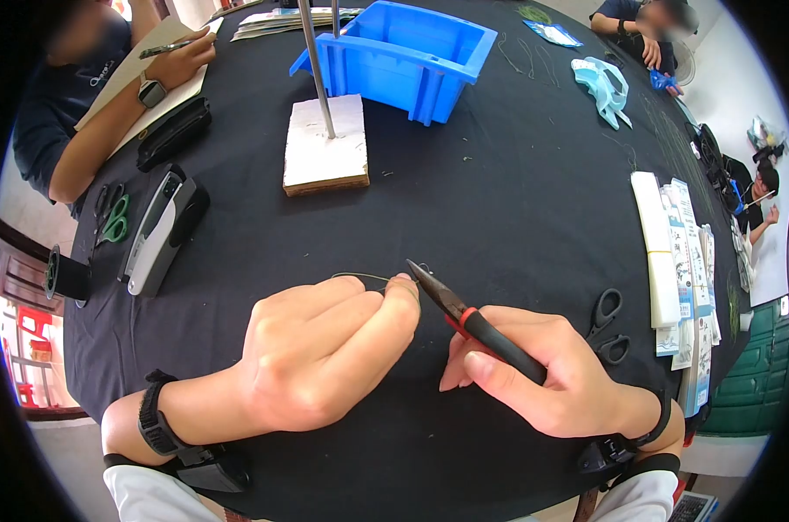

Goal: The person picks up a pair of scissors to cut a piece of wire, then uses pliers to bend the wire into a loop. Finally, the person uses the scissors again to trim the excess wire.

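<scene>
Left grip (325, 352) pinches wire (359, 277) beside the pliers (442, 297) tip.

Head-worn view, facing forward and down, close over left hand (316, 352), right hand (547, 378)

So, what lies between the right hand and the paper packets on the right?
Head view: black scissors lie on the cloth between the right hand and the packets.

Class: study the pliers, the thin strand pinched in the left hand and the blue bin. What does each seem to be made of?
Pliers: dark, dull metal jaws; black grips with a red collar, likely rubber or plastic. Thin strand: probably green-coated wire, since it keeps a stiff curve. Blue bin: moulded plastic, with uniform colour and a slight sheen.
</scene>
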Motion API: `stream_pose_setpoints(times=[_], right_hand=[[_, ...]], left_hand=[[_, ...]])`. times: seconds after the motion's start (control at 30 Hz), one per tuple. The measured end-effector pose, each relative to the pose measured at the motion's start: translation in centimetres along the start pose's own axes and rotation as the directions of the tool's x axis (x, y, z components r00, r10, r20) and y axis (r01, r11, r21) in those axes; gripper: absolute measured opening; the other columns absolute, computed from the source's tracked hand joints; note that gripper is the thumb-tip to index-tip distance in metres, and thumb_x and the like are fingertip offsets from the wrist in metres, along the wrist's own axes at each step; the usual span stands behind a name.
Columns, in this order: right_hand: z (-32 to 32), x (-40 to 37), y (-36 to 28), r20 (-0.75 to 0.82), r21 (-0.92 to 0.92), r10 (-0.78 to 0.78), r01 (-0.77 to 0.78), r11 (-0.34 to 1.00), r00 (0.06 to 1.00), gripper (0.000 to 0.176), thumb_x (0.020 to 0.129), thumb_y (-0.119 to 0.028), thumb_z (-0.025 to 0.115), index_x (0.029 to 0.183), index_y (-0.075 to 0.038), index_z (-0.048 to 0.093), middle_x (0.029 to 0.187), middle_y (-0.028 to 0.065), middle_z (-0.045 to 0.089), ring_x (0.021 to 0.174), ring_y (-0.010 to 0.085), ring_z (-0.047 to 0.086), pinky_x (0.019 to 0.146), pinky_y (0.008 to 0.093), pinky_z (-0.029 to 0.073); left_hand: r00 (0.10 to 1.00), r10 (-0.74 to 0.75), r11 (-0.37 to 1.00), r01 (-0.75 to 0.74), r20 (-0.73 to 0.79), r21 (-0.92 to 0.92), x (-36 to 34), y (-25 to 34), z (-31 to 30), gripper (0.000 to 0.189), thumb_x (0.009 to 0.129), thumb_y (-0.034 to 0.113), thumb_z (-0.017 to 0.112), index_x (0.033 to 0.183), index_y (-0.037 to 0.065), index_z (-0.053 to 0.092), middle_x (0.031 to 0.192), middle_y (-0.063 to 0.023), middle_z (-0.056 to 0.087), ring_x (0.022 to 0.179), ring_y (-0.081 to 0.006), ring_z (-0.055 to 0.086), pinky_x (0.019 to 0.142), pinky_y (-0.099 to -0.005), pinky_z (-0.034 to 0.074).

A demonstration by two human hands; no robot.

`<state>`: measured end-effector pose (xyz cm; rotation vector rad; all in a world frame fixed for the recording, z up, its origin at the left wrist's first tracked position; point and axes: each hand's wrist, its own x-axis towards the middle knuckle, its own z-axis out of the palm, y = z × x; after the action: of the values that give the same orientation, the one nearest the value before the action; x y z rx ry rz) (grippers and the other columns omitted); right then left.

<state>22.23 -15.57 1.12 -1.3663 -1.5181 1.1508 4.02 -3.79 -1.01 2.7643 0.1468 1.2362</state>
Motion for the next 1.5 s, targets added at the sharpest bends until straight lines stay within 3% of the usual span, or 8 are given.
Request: stream_pose_setpoints(times=[0.3,0.4,0.47,0.53,0.6,0.7,0.9,1.5], right_hand=[[-0.4,-0.2,-0.8,0.055,-0.021,0.13,-0.129,0.991,0.99,0.022,0.091,-0.014,0.056,0.075,0.0,0.062,0.072,0.0081,0.058,0.063,0.0158,0.056,0.057,0.0284,0.043],[-0.5,-0.2,-0.7,0.078,0.023,0.138,-0.14,0.99,0.987,0.021,0.092,-0.015,0.054,0.082,0.001,0.063,0.078,0.0093,0.06,0.068,0.0164,0.058,0.062,0.0283,0.044],[-0.4,0.1,-0.2,0.077,0.04,0.074,-0.077,0.996,0.994,0.023,0.093,-0.016,0.05,0.091,0.003,0.062,0.086,0.0111,0.063,0.077,0.019,0.06,0.07,0.0291,0.046],[-0.4,0.2,-0.2,0.058,0.013,0.031,-0.032,0.999,0.998,0.024,0.093,-0.016,0.05,0.092,0.004,0.064,0.09,0.0119,0.062,0.081,0.0209,0.06,0.074,0.031,0.047],[-0.4,0.3,-0.1,0.051,0.001,0.016,-0.016,1.0,0.999,0.026,0.093,-0.017,0.049,0.093,0.003,0.065,0.092,0.0123,0.062,0.085,0.0221,0.06,0.077,0.0323,0.046],[-0.5,0.3,0.0,0.058,-0.009,0.03,-0.03,1.0,0.998,0.027,0.093,-0.017,0.049,0.093,0.003,0.067,0.092,0.0124,0.062,0.086,0.023,0.06,0.079,0.0332,0.046],[-0.8,0.5,0.0,0.062,-0.07,-0.008,0.012,0.997,0.998,0.025,0.091,-0.016,0.05,0.093,0.003,0.067,0.091,0.013,0.062,0.085,0.0241,0.06,0.079,0.0334,0.046],[-1.3,0.6,0.2,0.072,-0.122,-0.038,0.046,0.991,0.997,0.023,0.09,-0.015,0.054,0.084,0.003,0.067,0.085,0.0124,0.062,0.076,0.0223,0.061,0.07,0.0313,0.047]], left_hand=[[0.999,-0.041,0.999,0.041,-0.002,-0.008,0.3,0.5,0.1,0.019,0.065,-0.017,0.067,0.079,-0.008,0.058,0.053,-0.0053,0.04,0.04,-0.0188,0.042,0.038,-0.028,0.034],[0.998,-0.047,0.999,0.047,-0.038,0.0,0.3,0.4,0.2,0.016,0.068,-0.013,0.067,0.08,-0.007,0.059,0.052,-0.0048,0.041,0.04,-0.0133,0.042,0.039,-0.0256,0.033],[0.947,-0.32,0.935,0.321,0.03,-0.151,0.5,1.0,-0.3,0.011,0.072,-0.01,0.066,0.081,-0.007,0.061,0.051,-0.0026,0.041,0.041,-0.0081,0.04,0.039,-0.0233,0.031],[0.792,-0.59,0.719,0.604,0.158,-0.345,0.6,1.1,-0.7,0.004,0.081,-0.002,0.062,0.083,-0.006,0.062,0.05,0.0035,0.042,0.044,-0.0006,0.037,0.04,-0.0191,0.025],[0.588,-0.749,0.316,0.723,0.306,-0.614,0.6,1.2,-0.4,0.006,0.085,0.001,0.06,0.085,-0.004,0.061,0.05,0.0059,0.042,0.042,-0.0007,0.035,0.039,-0.0186,0.023],[0.459,-0.748,0.037,0.75,0.48,-0.66,1.1,1.3,-0.8,0.006,0.087,0.004,0.058,0.087,-0.003,0.058,0.049,0.005,0.042,0.041,-0.0005,0.033,0.038,-0.0188,0.022],[0.344,-0.71,-0.226,0.715,0.614,-0.662,1.4,1.1,-1.0,0.008,0.089,0.007,0.055,0.088,-0.001,0.056,0.049,0.0062,0.034,0.038,-0.0016,0.025,0.037,-0.0205,0.019],[0.341,-0.675,-0.269,0.712,0.654,-0.649,1.3,0.8,-1.0,0.008,0.088,0.007,0.055,0.085,0.0,0.056,0.049,0.0063,0.033,0.038,-0.0014,0.023,0.036,-0.02,0.018]])
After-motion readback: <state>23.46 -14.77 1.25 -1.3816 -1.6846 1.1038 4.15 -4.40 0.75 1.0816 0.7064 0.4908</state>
